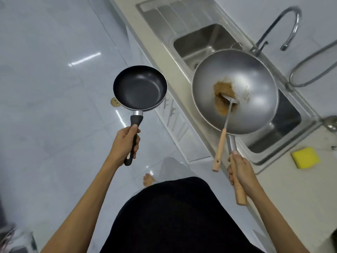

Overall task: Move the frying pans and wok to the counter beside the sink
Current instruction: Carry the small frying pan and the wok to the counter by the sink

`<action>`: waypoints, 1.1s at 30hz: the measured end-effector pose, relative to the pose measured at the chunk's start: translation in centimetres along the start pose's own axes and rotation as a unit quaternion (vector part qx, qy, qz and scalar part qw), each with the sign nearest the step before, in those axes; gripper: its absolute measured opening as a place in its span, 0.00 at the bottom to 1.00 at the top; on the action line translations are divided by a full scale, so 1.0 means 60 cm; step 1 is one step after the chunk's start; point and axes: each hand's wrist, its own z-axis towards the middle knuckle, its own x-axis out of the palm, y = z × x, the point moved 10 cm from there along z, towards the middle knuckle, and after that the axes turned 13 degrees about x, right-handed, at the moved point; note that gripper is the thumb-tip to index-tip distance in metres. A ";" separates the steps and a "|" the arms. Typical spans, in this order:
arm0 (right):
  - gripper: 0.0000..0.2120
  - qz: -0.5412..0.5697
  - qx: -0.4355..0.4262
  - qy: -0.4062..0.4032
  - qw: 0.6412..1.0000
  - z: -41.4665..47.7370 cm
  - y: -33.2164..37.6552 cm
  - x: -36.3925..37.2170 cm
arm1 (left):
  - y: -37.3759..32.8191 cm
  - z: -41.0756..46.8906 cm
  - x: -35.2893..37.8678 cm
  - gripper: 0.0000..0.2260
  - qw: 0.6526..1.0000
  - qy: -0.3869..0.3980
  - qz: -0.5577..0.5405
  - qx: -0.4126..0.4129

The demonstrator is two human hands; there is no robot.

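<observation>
My left hand grips the black handle of a small dark non-stick frying pan, held level over the floor, left of the counter. My right hand is closed around the wooden handle of a large steel wok, which hovers above the double sink. Brown food residue lies in the wok's middle, and a metal spatula with a wooden handle rests inside it, its handle sticking out over the rim near my right hand.
A curved tap and a hose stand behind the sink. A ridged steel drainboard lies at the sink's far end. A yellow sponge sits on the pale counter at the near end, with a metal ladle bowl beyond it.
</observation>
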 end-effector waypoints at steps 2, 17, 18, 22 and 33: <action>0.24 -0.013 0.006 0.008 1.000 0.023 0.045 0.051 | 0.004 0.053 -0.033 0.16 1.000 0.001 0.002 -0.012; 0.22 -0.039 -0.022 0.024 0.999 0.283 0.555 0.350 | -0.086 0.533 -0.210 0.17 0.998 -0.051 0.005 -0.043; 0.22 -0.039 -0.022 0.021 0.999 0.292 0.581 0.364 | -0.094 0.550 -0.219 0.16 0.998 -0.053 0.005 -0.044; 0.22 -0.028 -0.017 0.018 0.999 0.341 0.683 0.427 | -0.125 0.643 -0.260 0.16 0.998 -0.047 -0.005 -0.033; 0.23 0.044 0.013 -0.075 0.996 0.413 0.872 0.577 | -0.129 0.862 -0.405 0.17 0.998 0.012 0.010 -0.053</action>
